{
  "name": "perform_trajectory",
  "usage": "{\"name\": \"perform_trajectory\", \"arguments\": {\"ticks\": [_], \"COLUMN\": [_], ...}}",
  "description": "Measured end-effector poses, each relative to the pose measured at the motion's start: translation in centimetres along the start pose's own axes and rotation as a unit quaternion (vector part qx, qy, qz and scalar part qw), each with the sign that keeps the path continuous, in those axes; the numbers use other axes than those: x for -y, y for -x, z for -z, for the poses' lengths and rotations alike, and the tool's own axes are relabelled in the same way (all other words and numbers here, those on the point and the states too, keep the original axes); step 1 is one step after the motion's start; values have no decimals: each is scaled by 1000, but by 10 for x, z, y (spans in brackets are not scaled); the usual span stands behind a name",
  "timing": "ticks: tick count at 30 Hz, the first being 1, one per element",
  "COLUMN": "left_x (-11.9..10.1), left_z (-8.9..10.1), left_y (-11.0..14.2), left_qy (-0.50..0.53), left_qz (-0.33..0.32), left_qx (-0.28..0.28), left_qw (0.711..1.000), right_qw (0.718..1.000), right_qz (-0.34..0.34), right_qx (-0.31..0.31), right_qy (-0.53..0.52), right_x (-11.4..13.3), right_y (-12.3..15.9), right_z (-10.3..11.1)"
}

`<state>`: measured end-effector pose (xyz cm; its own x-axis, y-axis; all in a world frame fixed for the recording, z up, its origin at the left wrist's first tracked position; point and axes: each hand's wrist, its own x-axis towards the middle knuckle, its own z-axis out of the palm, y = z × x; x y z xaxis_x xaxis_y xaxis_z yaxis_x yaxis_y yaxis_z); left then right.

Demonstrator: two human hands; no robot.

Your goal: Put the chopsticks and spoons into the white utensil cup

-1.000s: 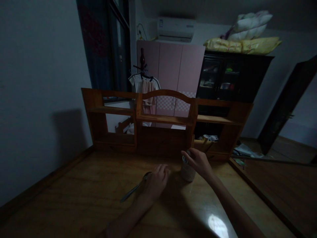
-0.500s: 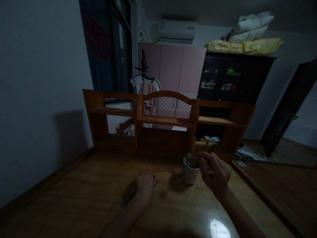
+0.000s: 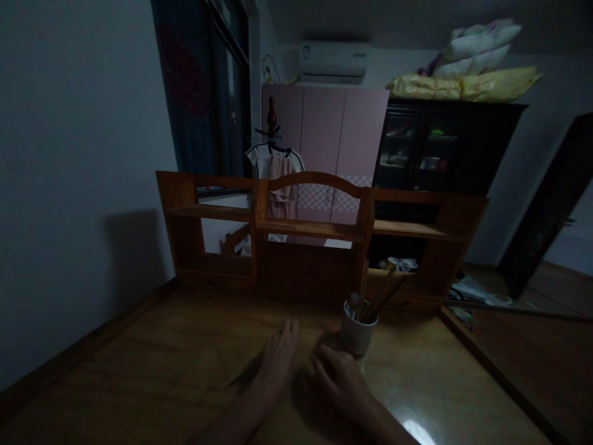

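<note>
My left hand (image 3: 279, 351) lies palm down over a slim, dark, pointed object (image 3: 241, 377), its fingers close together. Only the object's lower-left end shows beneath the wrist; the hand covers the rest, and I cannot tell what kind of thing it is. My right hand (image 3: 341, 377) is closed just above the tabletop, a short way right of my left. Whatever its curled fingers hold, if anything, is hidden. Behind it stands a white cup (image 3: 357, 335) holding several thin wooden sticks (image 3: 380, 296) and a clear, round-topped item (image 3: 354, 300).
The glossy wooden tabletop (image 3: 185, 346) has a low wooden shelf unit (image 3: 310, 230) along its back. A wall (image 3: 83, 185) closes the left side, and a raised edge (image 3: 491, 364) runs down the right. Wardrobe, dark cabinet and door stand farther off.
My right hand has come away from the cup, moving left and down to near my left hand. My left hand has shifted slightly, its fingers now drawn closer together.
</note>
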<state>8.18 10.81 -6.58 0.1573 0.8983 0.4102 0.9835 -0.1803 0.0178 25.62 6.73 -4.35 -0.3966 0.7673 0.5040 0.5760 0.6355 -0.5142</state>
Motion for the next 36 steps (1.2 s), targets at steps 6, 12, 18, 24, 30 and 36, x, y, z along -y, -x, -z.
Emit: {"name": "perform_trajectory", "arguments": {"ticks": [6, 12, 18, 24, 30, 36], "left_x": [-21, -24, -21, -18, -19, -22], "left_z": [20, 35, 35, 22, 15, 12], "left_y": [-2, 4, 0, 2, 1, 3], "left_qy": [16, 122, 173, 196, 85, 72], "left_qz": [-104, -195, -214, -137, -99, -114], "left_qx": [40, 26, 27, 0, -41, -55], "left_qw": [994, 973, 961, 971, 991, 989], "right_qw": [989, 988, 992, 991, 993, 993], "right_qz": [-84, -87, -77, -94, -87, -91], "right_qx": [-66, -53, -55, -39, -19, 4], "right_qy": [-105, -119, -86, -88, -77, -81], "right_x": [-6, -7, -11, -13, -14, -11], "right_y": [-5, -2, -1, -2, -2, -2], "right_z": [6, 6, 2, 1, -1, 1]}}
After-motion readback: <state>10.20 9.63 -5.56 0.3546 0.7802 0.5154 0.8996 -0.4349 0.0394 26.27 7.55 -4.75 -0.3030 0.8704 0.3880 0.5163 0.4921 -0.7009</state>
